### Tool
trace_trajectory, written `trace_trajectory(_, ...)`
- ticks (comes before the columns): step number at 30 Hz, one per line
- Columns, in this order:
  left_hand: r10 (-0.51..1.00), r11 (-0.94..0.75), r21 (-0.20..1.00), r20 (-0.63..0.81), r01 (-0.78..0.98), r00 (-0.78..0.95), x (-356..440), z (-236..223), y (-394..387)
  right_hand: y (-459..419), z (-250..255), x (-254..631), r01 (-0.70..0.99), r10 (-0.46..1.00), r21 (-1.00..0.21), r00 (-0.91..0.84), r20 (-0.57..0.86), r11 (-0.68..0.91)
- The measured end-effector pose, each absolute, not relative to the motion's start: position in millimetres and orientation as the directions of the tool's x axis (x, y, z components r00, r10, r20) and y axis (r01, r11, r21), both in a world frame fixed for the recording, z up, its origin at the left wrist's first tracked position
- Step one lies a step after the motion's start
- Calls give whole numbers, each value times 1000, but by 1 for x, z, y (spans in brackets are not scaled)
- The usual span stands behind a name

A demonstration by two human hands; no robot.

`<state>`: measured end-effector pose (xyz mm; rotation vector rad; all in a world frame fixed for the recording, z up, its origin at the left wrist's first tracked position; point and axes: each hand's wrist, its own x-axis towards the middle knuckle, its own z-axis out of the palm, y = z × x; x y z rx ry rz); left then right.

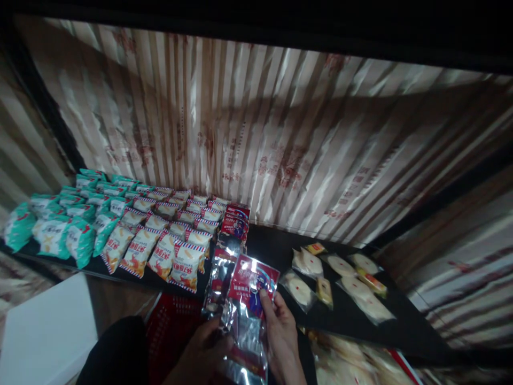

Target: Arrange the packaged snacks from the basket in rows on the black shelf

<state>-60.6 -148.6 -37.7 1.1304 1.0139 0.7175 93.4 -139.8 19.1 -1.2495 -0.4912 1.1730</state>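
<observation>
In the head view, a red and silver foil snack packet is held over the front edge of the black shelf. My right hand grips its right side, thumb lying across the printed front. My left hand, partly blurred and in shadow, is closed at the packet's lower left edge. Just behind, similar silver-and-red packets lie on the shelf in a row that runs back to a red packet near the curtain.
White snack bags and teal bags fill the left of the shelf. Wrapped round flat pieces lie on the right. Below are a red basket, a white box and more bagged goods. A patterned curtain hangs behind.
</observation>
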Motion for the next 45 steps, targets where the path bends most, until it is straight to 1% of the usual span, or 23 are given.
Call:
trace_trajectory(2, 902, 334, 943, -325, 20, 285, -60, -41, -143, -133, 26, 96, -402, 881, -908, 382, -281, -115)
trace_trajectory(4, 916, 349, 937, -335, -28, 221, -56, -40, -135, -129, 31, 96, -378, 883, -917, 377, -279, -128)
trace_trajectory(6, 921, 344, 937, -324, -64, 216, -51, -32, -124, -126, 34, 96, -328, 882, -933, 383, -275, -149)
trace_trajectory(8, 919, 350, 935, -332, -52, 214, -46, -17, -113, -123, 34, 96, -267, 883, -950, 391, -260, -162)
trace_trajectory(10, 906, 355, 935, -350, 25, 236, -41, 1, -100, -119, 35, 98, -236, 896, -960, 378, -232, -149)
trace_trajectory(11, 893, 349, 935, -350, 53, 284, -39, 10, -93, -115, 36, 101, -242, 903, -961, 370, -217, -132)
trace_trajectory(13, 867, 290, 957, -273, 23, 418, -34, 24, -79, -103, 40, 108, -274, 910, -957, 367, -192, -91)
trace_trajectory(14, 857, 272, 962, -249, 15, 451, -31, 30, -72, -94, 44, 114, -285, 907, -956, 381, -181, -71)
trace_trajectory(16, 884, 191, 979, -204, 72, 421, -27, 37, -56, -73, 52, 127, -264, 897, -964, 417, -145, -33)
trace_trajectory(18, 939, 18, 974, -94, 225, 331, -22, 43, -41, -46, 61, 140, -219, 880, -975, 469, -79, 28)
trace_trajectory(20, 951, -196, 906, 82, 376, 298, -18, 47, -25, -18, 67, 152, -189, 880, -982, 465, -95, -7)
trace_trajectory(22, 924, -337, 819, 192, 464, 332, -15, 51, -9, 10, 71, 160, -188, 891, -981, 435, -127, -48)
trace_trajectory(25, 906, -402, 735, 231, 545, 356, -12, 55, 16, 48, 73, 169, -204, 893, -979, 439, -102, -11)
trace_trajectory(28, 886, -463, 645, 305, 608, 350, -12, 59, 37, 81, 70, 179, -192, 870, -980, 490, -54, 47)
trace_trajectory(31, 837, -546, 541, 360, 639, 412, -10, 61, 50, 108, 61, 187, -186, 865, -981, 500, -43, 59)
trace_trajectory(34, 797, -603, 426, 324, 674, 509, -4, 59, 59, 131, 51, 191, -192, 869, -979, 493, -35, 70)
trace_trajectory(38, 805, -592, 319, 194, 740, 560, 7, 51, 67, 153, 39, 186, -157, 866, -986, 499, -26, 61)
trace_trajectory(42, 831, -552, 290, 121, 782, 543, 14, 42, 71, 167, 26, 178, -103, 877, -994, 480, -8, 48)
trace_trajectory(45, 850, -521, 299, 100, 800, 517, 15, 35, 72, 176, 14, 175, -3, 866, -1000, 499, 13, 17)
